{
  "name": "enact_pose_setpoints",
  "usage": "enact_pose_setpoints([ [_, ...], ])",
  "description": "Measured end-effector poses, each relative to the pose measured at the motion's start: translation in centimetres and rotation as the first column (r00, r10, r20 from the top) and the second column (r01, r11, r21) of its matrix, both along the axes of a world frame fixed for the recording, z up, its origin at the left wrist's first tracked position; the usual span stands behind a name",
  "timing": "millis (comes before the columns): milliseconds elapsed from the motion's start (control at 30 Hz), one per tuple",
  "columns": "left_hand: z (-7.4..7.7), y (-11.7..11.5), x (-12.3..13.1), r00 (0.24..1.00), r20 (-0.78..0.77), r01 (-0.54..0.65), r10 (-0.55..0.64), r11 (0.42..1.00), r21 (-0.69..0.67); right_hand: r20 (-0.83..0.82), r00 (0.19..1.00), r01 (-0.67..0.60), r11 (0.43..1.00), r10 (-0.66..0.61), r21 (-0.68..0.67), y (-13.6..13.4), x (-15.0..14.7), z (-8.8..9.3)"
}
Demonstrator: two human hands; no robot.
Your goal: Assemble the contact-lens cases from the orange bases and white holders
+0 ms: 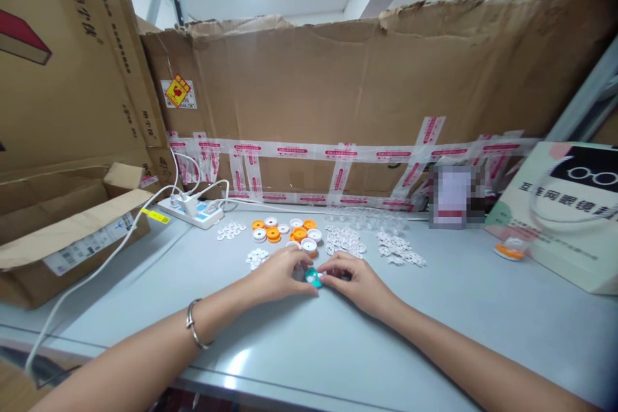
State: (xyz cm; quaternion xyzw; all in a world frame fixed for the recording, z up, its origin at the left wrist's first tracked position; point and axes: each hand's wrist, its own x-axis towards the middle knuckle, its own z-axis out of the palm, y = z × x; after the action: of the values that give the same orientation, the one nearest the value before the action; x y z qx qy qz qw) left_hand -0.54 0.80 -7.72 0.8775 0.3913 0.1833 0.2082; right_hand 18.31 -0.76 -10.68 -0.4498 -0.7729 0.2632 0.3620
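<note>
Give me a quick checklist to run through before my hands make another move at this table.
1. Teal part steadied: ok, the left hand has its thumb and fingers around it.
2. Right hand in position: ok, its fingertips are at the part's right edge.
3. White bit inside the teal part properly seated: cannot tell, too small and partly covered.
4. Round white pieces contained: not ok, they lie loose on the table.
5. Power strip away from the hands: ok, it sits farther back, toward the left.
</note>
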Motion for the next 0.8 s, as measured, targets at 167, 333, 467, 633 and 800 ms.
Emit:
enact_pose_setpoints([
  [167,-0.20,0.12,0.36,1.000,-0.019,0.024,-0.024,1.000,-0.006,0.025,1.000,0.003,0.998,-0.002,-0.061,0.17,-0.05,-0.14],
  [333,-0.14,0.14,0.23,0.998,-0.032,0.045,-0.045,0.999,0.010,0.030,1.000,-0.007,0.996,0.010,-0.092,0.35,-0.12,-0.31],
  [467,-0.10,0.15,0.27,0.998,-0.032,0.049,-0.048,0.999,0.014,0.031,0.999,-0.008,0.996,0.011,-0.090,0.51,-0.14,-0.46],
  [633,-0.04,0.16,0.23,0.998,-0.017,0.056,-0.056,0.998,-0.002,0.024,0.999,-0.022,0.995,0.025,-0.098,0.59,-0.11,-0.55],
  [800,-0.09,0.13,0.03,0.999,0.008,0.051,-0.051,0.998,-0.035,0.009,1.000,0.005,0.996,-0.004,-0.093,0.45,0.25,-0.19],
])
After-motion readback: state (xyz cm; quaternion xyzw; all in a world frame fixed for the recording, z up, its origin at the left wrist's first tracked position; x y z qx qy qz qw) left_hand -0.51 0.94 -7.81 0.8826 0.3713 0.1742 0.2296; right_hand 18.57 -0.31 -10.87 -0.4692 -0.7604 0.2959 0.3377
